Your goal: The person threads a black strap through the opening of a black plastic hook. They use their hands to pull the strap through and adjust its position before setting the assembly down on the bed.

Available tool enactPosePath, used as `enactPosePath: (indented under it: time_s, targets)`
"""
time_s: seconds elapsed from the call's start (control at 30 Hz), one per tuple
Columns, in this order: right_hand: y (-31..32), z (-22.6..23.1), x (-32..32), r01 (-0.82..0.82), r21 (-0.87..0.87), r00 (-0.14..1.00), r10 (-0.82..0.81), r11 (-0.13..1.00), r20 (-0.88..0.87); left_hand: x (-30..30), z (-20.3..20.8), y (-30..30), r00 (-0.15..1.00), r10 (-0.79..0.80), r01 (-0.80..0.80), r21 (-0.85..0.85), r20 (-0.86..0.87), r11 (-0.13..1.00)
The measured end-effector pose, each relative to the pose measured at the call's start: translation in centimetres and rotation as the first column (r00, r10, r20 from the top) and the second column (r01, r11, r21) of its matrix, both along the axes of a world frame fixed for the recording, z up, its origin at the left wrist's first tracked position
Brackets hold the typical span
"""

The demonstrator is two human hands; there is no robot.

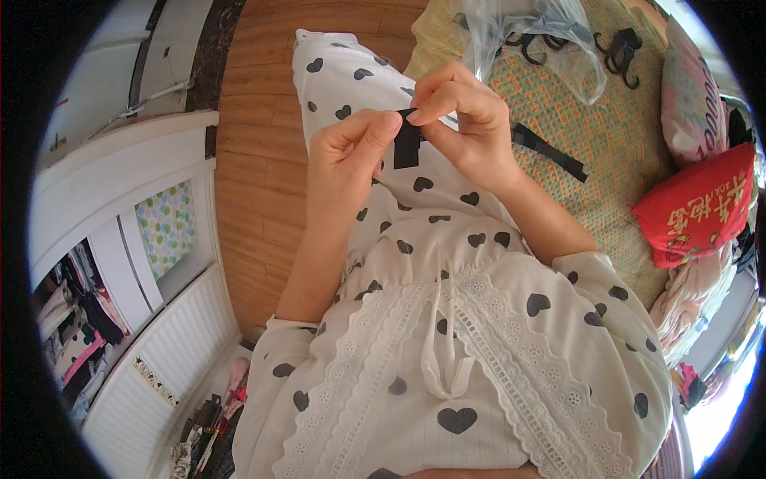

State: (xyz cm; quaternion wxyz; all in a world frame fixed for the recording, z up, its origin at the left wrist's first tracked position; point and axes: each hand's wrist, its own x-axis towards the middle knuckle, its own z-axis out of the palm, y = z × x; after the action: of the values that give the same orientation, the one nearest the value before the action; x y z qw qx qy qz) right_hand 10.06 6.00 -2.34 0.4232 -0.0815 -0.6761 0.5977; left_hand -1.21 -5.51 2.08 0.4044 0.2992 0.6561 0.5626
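Note:
Over my lap, my left hand (347, 152) pinches a flat black strap (406, 148) between thumb and fingers. My right hand (471, 120) is closed on the strap's upper end, fingertips pressed together close to my left thumb. Part of the strap hangs down between the hands. Beyond my right wrist a black strip (550, 152) stretches out over the woven mat; my hand hides whether it joins the held piece. A clear plastic bag (586, 76) with black hooked pieces lies past my right hand. One black hooked piece (621, 57) rests outside it.
A patterned woven mat (614, 136) covers the surface on my right, with a red cushion (702, 207) and a pink cushion (690, 100) along its edge. Wooden floor (259, 160) lies to the left. A white cabinet (120, 263) holding clothes stands at far left.

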Motion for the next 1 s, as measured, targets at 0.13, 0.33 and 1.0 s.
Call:
enactPosePath:
  time_s: [0.13,0.33,1.0]
  targets:
    - [-0.1,-0.1,-0.2,-0.002,-0.017,1.0,0.002,1.0,0.001,-0.1,0.2,-0.1,1.0,-0.001,0.001,-0.039,0.001,0.999]
    - [-0.2,-0.3,-0.3,-0.035,-0.116,0.999,0.033,0.993,-0.012,-0.4,0.2,0.0,1.0,-0.023,0.024,-0.044,0.008,0.999]
    - [-0.1,-1.5,-1.4,0.03,-0.256,0.999,-0.025,0.966,0.024,-0.9,-0.4,1.0,0.991,0.001,0.012,-0.098,0.135,0.995]
